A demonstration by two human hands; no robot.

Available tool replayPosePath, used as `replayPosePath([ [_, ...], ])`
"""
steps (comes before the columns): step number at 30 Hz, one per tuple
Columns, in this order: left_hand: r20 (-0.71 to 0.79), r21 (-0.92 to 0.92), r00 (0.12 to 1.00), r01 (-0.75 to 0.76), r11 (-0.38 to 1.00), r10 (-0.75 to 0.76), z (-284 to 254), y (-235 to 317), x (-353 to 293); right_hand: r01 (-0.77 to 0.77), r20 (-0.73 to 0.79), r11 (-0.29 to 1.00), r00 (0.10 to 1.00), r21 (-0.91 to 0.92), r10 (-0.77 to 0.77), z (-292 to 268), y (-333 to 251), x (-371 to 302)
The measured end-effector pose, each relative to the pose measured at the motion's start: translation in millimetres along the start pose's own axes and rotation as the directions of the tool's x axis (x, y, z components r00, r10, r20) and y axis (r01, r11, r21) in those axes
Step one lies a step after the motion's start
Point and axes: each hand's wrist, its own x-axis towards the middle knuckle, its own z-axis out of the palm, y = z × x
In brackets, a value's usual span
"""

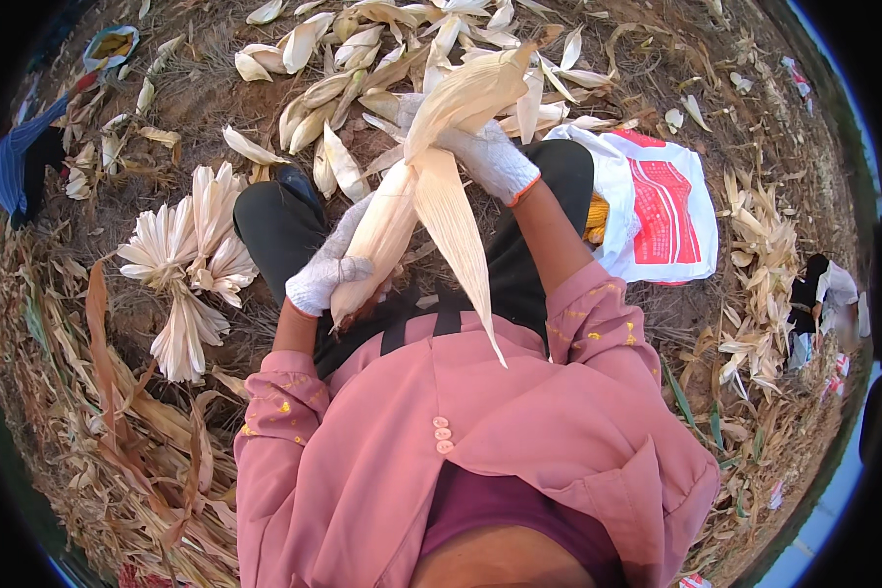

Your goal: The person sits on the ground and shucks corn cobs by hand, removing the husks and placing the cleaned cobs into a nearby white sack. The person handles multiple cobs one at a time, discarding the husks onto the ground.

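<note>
An ear of corn (380, 223) in its dry, pale husk lies slantwise across my lap. My left hand (331, 267), in a white knitted glove, is closed around the ear's lower part. Higher up, my right hand (492, 162), gloved the same way with an orange cuff edge, is closed on the husk near the ear's upper end; its fingers are partly hidden behind the leaves. One long husk leaf (453, 235) hangs loose toward my body, and another broad leaf (470, 88) sticks up past the right hand. No kernels show on this ear.
Loose husks (348, 83) lie scattered ahead. Bundles of stripped husks (188, 257) sit on the left. At right, a white and red sack (661, 211) holds yellow cobs (598, 218). Dry stalks (142, 412) cover the near left. Other people (818, 299) are at the far right and left.
</note>
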Motion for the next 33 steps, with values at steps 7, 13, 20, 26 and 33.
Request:
replayPosePath([
  [7,-0.183,0.286,0.981,-0.014,0.958,0.069,-69,-67,6,0.547,0.437,0.503,0.837,-0.669,-0.330,12,14,12],
  [13,0.047,0.141,0.991,-0.130,0.981,0.124,-3,-14,24,0.364,-0.057,0.796,0.895,-0.483,-0.443,16,36,16],
  [20,0.168,-0.633,0.984,0.154,0.759,-0.060,-10,-65,1,0.062,-0.072,0.187,0.996,0.980,0.046,4,12,36],
  [26,0.136,-0.658,0.988,0.144,0.739,-0.071,-6,-71,9,0.215,-0.128,0.744,0.977,0.632,-0.173,-54,11,32],
  [33,-0.015,-0.767,1.000,0.002,0.642,-0.021,-33,-93,27,0.342,0.069,0.503,0.872,-0.794,-0.485,18,47,-23],
])
